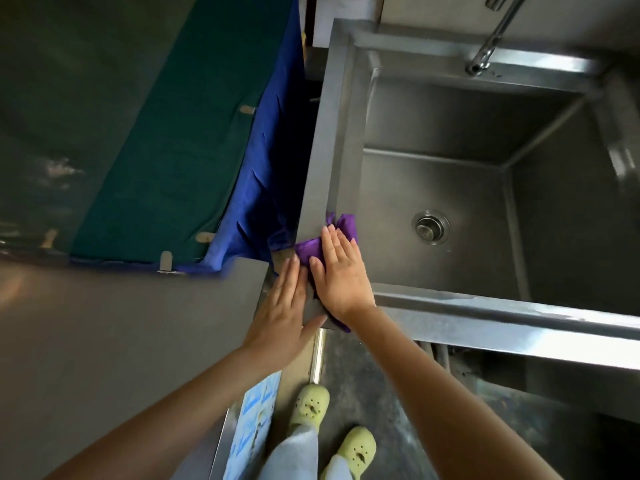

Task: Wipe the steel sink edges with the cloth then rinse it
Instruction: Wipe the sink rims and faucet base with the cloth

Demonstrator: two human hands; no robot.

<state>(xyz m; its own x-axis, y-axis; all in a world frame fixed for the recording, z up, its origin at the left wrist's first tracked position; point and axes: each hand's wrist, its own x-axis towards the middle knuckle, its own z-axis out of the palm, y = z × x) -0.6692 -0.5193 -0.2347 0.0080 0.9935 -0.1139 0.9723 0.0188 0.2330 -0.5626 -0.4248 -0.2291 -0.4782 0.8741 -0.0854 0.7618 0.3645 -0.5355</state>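
A purple cloth [313,249] lies on the near left corner of the steel sink [485,308]. My right hand [337,275] rests flat on the cloth with fingers stretched out, pressing it onto the rim. My left hand [282,308] lies flat right beside it, on the sink's left edge, its fingertips touching the cloth. Part of the cloth sticks out past my right fingers over the basin, and a bit shows below my right wrist. The basin is deep, with a round drain [430,227] in its floor.
A steel tap [493,39] reaches over the sink's far rim. Left of the sink hang blue fabric [263,174] and green fabric [166,150], above a grey counter [121,341]. My feet in pale green clogs [308,405] stand on the dark floor below.
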